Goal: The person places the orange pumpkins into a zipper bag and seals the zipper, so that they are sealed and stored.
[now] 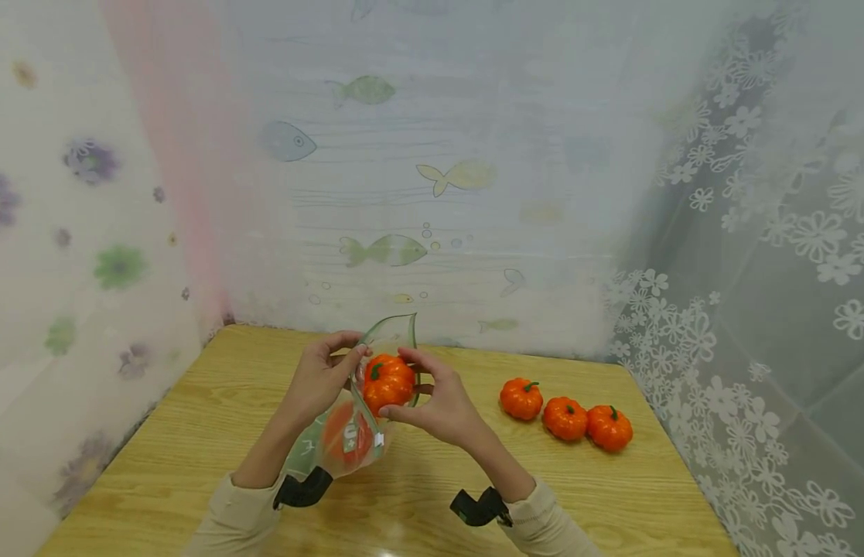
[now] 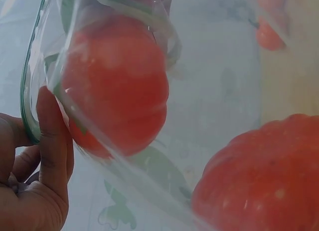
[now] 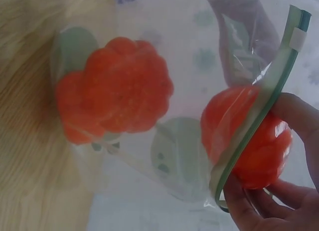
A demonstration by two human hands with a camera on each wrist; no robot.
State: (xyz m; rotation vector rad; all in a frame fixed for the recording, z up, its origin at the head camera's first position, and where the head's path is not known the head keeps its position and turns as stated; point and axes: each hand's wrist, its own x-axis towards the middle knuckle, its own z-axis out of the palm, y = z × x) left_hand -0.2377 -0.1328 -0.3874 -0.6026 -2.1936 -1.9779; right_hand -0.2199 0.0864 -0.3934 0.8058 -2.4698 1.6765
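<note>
Head view gives us a fish-print curtain point(image 1: 438, 216) behind a wooden table point(image 1: 251, 387). Over the table we see a clear bag point(image 1: 302, 452), its mouth spread. Both hands are at that mouth, apart from each other: the left hand point(image 1: 320, 375) pinches the rim, the right hand point(image 1: 442, 398) grips 1 pumpkin point(image 1: 390, 383), partly inside the mouth. At least 1 other pumpkin point(image 3: 129, 86) shows through the film. To the right, 3 more pumpkins point(image 1: 565, 418) lie close together on the table. We spot a white slider point(image 3: 298, 40) on the seal.
</note>
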